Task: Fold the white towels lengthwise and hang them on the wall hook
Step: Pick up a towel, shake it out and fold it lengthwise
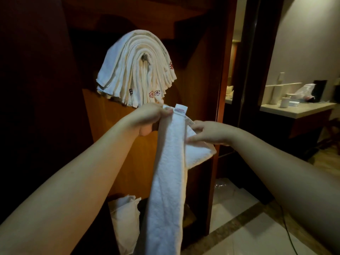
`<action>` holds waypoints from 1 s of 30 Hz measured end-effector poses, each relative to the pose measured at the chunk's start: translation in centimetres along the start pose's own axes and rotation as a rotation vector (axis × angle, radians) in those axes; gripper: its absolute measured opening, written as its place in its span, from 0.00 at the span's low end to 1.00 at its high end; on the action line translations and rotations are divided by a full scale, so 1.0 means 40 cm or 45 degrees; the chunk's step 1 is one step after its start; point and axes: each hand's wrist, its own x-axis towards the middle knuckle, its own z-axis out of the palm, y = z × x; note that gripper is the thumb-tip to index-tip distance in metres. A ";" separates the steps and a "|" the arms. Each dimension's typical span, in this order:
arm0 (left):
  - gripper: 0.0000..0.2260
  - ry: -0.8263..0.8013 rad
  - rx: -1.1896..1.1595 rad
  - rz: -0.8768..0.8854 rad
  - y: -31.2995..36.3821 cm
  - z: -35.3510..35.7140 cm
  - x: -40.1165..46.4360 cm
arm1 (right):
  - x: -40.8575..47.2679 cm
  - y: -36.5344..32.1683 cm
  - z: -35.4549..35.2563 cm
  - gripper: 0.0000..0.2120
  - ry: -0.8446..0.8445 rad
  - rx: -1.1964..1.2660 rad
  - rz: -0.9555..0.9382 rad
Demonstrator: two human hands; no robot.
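Observation:
A white towel (168,172) hangs down in front of me as a long narrow strip with a label at its top end. My left hand (150,117) pinches the top edge beside the label. My right hand (207,133) pinches a loose corner flap of the same towel, a little lower and to the right. Above and behind my hands, a thick stack of several folded white towels (136,70) with small flower embroidery is draped over the wall hook (144,57), which is mostly hidden under them.
The hook sits on a dark wooden panel (117,135). More white cloth (125,218) lies low by the panel's base. A doorway on the right opens to a counter (298,109) with cups and bags. A black cable (288,234) runs over the tiled floor.

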 end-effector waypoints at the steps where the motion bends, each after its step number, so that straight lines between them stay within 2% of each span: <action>1: 0.06 0.035 -0.006 0.010 0.005 -0.007 0.001 | 0.000 0.017 0.007 0.21 -0.024 -0.122 0.023; 3: 0.09 0.122 -0.032 0.020 0.015 -0.026 0.005 | -0.007 0.052 0.013 0.20 0.016 -0.266 0.036; 5: 0.11 0.188 -0.040 0.029 0.024 -0.054 0.010 | -0.018 0.079 -0.008 0.18 0.167 -0.221 0.032; 7: 0.07 0.219 0.003 0.046 0.025 -0.081 0.013 | -0.027 0.091 -0.049 0.17 0.349 -0.142 0.039; 9: 0.04 0.242 0.051 0.055 0.020 -0.103 0.013 | -0.030 0.089 -0.091 0.12 0.479 -0.096 0.031; 11: 0.06 0.185 0.044 0.089 0.013 -0.119 0.014 | -0.026 0.078 -0.117 0.06 0.536 -0.092 0.022; 14: 0.08 0.089 -0.015 0.154 0.006 -0.133 0.021 | -0.016 0.070 -0.135 0.09 0.645 -0.142 0.012; 17: 0.08 0.096 -0.056 0.200 0.008 -0.141 0.037 | -0.012 0.072 -0.153 0.10 0.786 0.014 -0.058; 19: 0.09 0.096 -0.054 0.216 0.013 -0.143 0.048 | -0.006 0.070 -0.168 0.15 0.764 0.197 -0.078; 21: 0.08 0.096 -0.023 0.223 0.018 -0.139 0.059 | 0.007 0.068 -0.173 0.21 0.658 0.183 -0.019; 23: 0.07 0.100 0.002 0.229 0.023 -0.133 0.070 | 0.022 0.073 -0.179 0.16 0.550 -0.041 0.072; 25: 0.06 0.124 -0.037 0.236 0.028 -0.129 0.078 | 0.032 0.073 -0.187 0.14 0.539 0.000 0.074; 27: 0.06 0.155 -0.132 0.263 0.033 -0.132 0.087 | 0.044 0.064 -0.193 0.14 0.681 0.172 -0.001; 30: 0.07 0.174 -0.236 0.326 0.035 -0.128 0.103 | 0.067 0.048 -0.164 0.09 1.067 0.243 -0.113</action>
